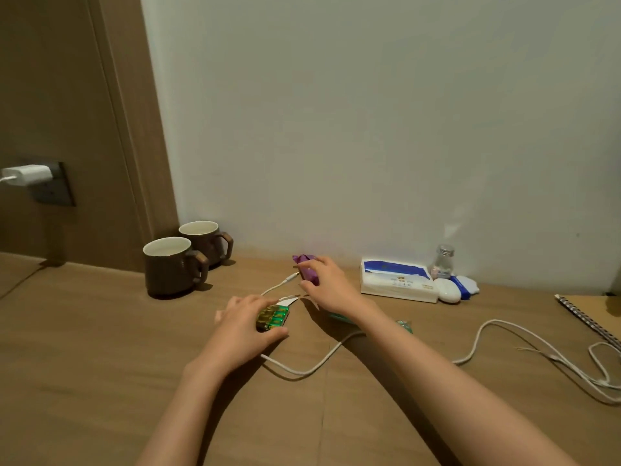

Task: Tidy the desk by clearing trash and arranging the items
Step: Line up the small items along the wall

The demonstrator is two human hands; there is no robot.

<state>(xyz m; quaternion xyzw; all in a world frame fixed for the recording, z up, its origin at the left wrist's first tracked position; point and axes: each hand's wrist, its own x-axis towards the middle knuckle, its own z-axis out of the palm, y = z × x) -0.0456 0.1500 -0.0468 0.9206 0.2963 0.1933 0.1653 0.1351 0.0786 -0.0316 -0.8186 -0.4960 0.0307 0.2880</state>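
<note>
The right forearm covers most of a teal scrap (339, 317), and a notebook (591, 314) is cut off at the right edge. On the desk (100, 348), the left hand (245, 326) curls round a green packet (273, 317). The right hand (327, 280) pinches a purple wrapper (306, 269) near the wall. A white cable (302, 369) passes under the right forearm.

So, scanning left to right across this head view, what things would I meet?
Leftmost, white wall charger → two brown ceramic mugs → green plastic pack → purple crinkled wrapper → white tissue pack → tan spiral-bound notebook.
</note>
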